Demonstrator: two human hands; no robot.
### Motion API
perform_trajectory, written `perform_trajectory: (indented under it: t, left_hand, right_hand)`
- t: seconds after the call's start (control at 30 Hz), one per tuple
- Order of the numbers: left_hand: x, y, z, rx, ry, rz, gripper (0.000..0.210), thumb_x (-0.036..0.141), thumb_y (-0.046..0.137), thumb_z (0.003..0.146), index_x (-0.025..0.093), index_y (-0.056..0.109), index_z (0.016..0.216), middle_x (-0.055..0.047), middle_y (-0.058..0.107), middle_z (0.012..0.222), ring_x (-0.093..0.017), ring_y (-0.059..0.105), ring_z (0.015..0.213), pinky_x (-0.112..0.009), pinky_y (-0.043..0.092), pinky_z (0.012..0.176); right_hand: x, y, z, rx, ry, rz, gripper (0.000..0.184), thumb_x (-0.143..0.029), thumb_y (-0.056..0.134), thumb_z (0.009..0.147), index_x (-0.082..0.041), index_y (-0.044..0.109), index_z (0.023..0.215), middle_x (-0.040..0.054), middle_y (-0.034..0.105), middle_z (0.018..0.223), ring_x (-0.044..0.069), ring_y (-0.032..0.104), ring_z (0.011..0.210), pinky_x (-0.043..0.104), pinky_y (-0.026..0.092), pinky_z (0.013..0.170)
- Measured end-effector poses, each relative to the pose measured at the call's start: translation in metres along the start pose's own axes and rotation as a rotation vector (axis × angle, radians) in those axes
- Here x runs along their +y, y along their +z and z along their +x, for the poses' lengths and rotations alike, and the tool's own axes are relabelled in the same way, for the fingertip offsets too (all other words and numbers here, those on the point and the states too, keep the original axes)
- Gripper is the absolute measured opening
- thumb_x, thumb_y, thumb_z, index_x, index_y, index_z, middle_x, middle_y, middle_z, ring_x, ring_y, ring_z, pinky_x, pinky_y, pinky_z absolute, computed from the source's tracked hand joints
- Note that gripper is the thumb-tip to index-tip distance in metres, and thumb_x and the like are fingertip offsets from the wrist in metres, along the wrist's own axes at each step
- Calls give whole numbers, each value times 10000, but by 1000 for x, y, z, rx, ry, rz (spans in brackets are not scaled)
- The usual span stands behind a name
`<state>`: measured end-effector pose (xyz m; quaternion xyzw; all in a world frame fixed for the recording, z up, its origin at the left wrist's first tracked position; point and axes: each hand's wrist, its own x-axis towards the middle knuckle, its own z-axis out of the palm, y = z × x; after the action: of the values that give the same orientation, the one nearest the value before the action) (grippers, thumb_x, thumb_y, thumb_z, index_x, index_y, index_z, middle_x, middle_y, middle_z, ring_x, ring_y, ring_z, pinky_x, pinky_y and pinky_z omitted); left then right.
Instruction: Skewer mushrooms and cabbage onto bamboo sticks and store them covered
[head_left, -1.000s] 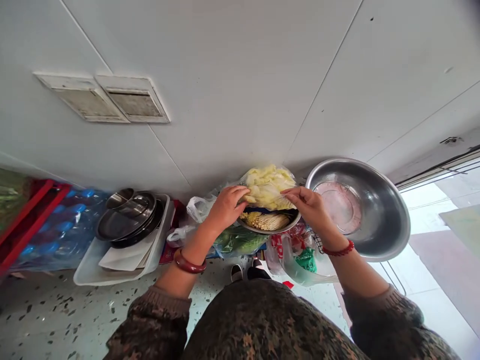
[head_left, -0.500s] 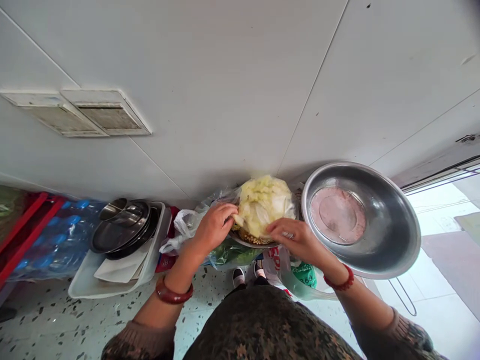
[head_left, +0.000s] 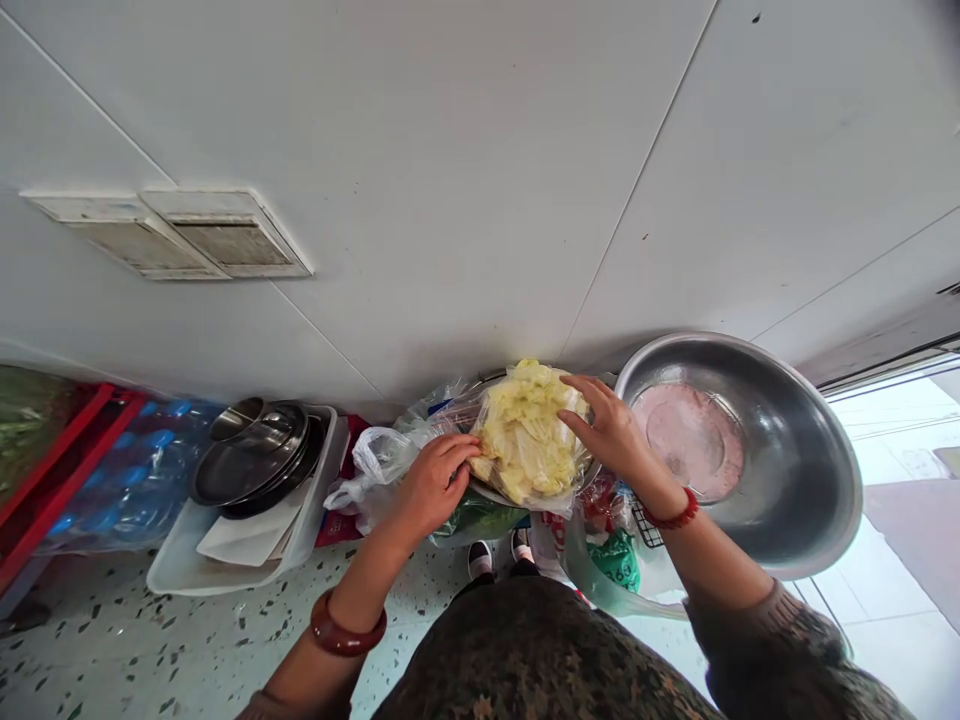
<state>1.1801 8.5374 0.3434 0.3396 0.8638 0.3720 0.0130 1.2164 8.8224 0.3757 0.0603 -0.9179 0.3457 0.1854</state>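
Note:
A clear plastic bag of pale yellow-green napa cabbage (head_left: 529,435) lies on a round metal basin (head_left: 495,492) against the wall. My left hand (head_left: 436,488) is at the bag's left edge, its curled fingers pinching the plastic there. On the upper right side of the bag rests my right hand (head_left: 609,428), thumb and fingers apart, not gripping. Beneath the basin, green leaves in plastic (head_left: 480,520) show. White plastic bags (head_left: 375,465) lie just left of my left hand.
A large steel basin (head_left: 795,470) with a pinkish bottom stands at right. Below it, a translucent tub (head_left: 592,590) contains a green bag (head_left: 616,560). At left are a white bin (head_left: 172,570) with dark pans (head_left: 247,460), bottled water (head_left: 135,470) and a red rack (head_left: 67,470).
The bagged cabbage now lies flatter, covering the brownish contents that showed in the basin. My right hand has moved up and right from the bag's lower edge, its fingers spreading.

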Motion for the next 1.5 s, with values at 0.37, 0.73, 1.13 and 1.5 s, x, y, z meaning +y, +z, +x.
perform_trajectory:
  t: [0.37,0.73,1.13,1.5]
  left_hand:
    - [3,-1,-14,-33,26,-24,265,166,477,900,239,691,1038,-90,694,1173,-251,617,1128,-459,482,1017]
    - [-3,-27,24,66,7,-15,268,288,512,929,221,644,1153,-96,683,1172,-246,622,1130,-409,481,1012]
    - [-29,-11,48,-73,-115,321,193,205,612,865,181,648,1053,-115,655,1033,-275,632,963,-406,499,840]
    - [-27,-9,54,-76,-80,219,321,220,449,945,177,565,1242,-130,642,1225,-269,621,1104,-429,503,937]
  right_hand:
    - [8,33,8,-2,-124,95,227,-237,538,957,-244,764,978,79,758,1114,247,676,1124,474,517,1029]
    - [5,29,-11,-16,-168,42,203,-199,546,951,-226,741,1004,104,722,1206,258,629,1206,517,487,1062]
    - [2,28,-21,9,-169,38,201,-170,550,943,-206,734,1013,124,708,1228,252,614,1221,514,497,1057]
    - [5,31,-26,28,-177,54,281,-166,525,951,-220,678,1180,116,638,1339,254,538,1311,521,431,1123]
